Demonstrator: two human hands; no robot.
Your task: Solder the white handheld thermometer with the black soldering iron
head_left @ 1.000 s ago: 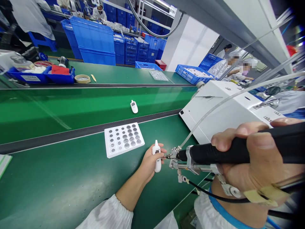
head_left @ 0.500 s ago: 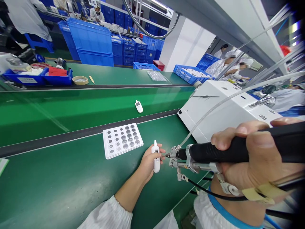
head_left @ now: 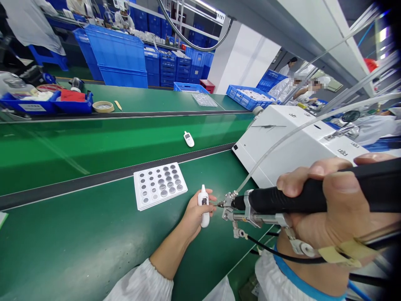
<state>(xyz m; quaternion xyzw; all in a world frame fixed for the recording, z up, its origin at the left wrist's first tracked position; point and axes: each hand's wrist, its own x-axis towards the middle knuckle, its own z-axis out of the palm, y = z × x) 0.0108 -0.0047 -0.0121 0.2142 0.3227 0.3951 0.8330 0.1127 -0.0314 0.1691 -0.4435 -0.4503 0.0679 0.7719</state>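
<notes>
The left hand (head_left: 194, 213) is wrapped around a small white gadget (head_left: 204, 205) near the front edge of the green counter (head_left: 78, 242), just beside a white tray (head_left: 159, 185) of round batteries, while the right hand (head_left: 335, 205) grips a black screwdriver (head_left: 300, 200) (its tip touches the gadget).

open green bench (head_left: 78, 242) leftward, battery tray (head_left: 159, 185) ahead, white machine (head_left: 282, 146) blocking right
</notes>
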